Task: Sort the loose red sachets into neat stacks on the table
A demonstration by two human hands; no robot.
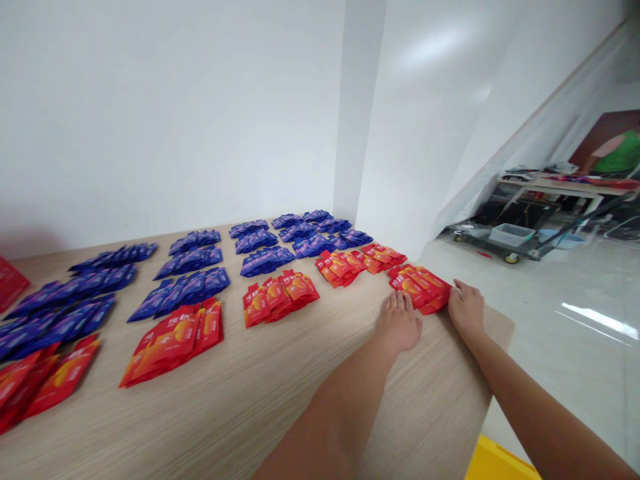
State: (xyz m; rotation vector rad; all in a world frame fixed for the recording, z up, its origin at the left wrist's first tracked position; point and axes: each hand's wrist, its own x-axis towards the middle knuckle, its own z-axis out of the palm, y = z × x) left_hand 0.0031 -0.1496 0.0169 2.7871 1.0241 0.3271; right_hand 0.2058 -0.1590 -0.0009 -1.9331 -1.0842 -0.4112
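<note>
Red packets [421,288] near the right edge of the table [440,380] | row slants toward that edge | left hand [400,323] nearside, right hand [467,309] edgeside, both touching | finger grip: cannot tell

A bundle of red packets [419,288] lies flat on the pale, wood-grained tabletop [280,380] at its right end, close to the right edge, the rightmost of the red groups. The slim pouches overlap side by side in a loose fan from left to right, each partly covering its neighbour, their printed faces up, with white lettering toward the far end and rounded orange-yellow artwork nearer. Their edges are slightly uneven, and the smaller print is too blurred to read.
</note>
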